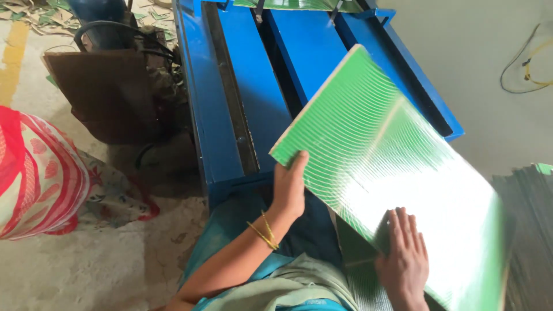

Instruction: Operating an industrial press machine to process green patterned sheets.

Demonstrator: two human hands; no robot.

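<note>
A fanned stack of glossy green sheets (391, 167) lies tilted across my lap and over the near end of a blue metal machine (230, 103). My left hand (289, 187), with thin gold bangles at the wrist, grips the stack's near left corner, thumb on top. My right hand (403, 259) rests flat with fingers spread on the lower edge of the stack. The sheets' cut edges show pale along the upper left side.
A dark pile of sheets (527, 230) sits at the right. A person in red and white patterned cloth (34, 173) is at the left. A brown board and black motor parts (112, 86) stand beside the machine. Yellow cable (533, 63) lies on the floor at far right.
</note>
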